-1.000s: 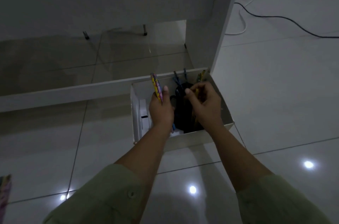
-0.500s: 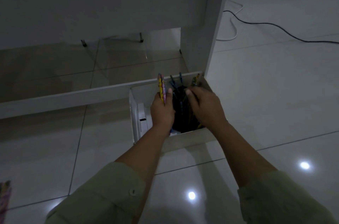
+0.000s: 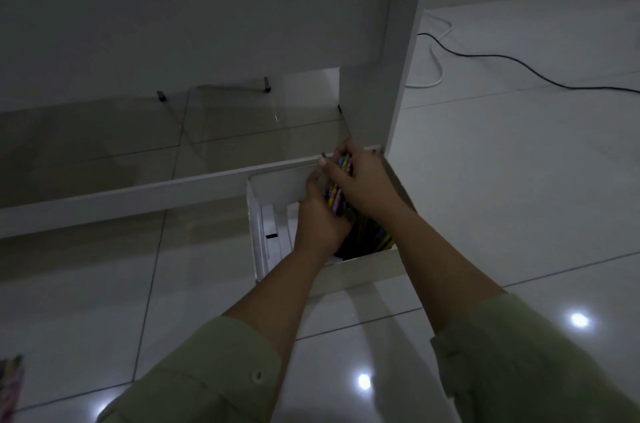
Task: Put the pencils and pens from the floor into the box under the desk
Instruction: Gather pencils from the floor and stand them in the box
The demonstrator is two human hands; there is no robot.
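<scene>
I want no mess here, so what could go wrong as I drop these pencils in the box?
The pencils are pinched between both hands over the box's far wall; a loose one could fall behind it. The box looks crowded, so some may stick up. More wait on the floor at far left.

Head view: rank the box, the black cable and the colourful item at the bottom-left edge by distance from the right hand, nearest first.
1. Box: right under the right hand.
2. Black cable: on the floor, far right, past the desk leg.
3. Colourful item: bottom-left edge, farthest.
</scene>
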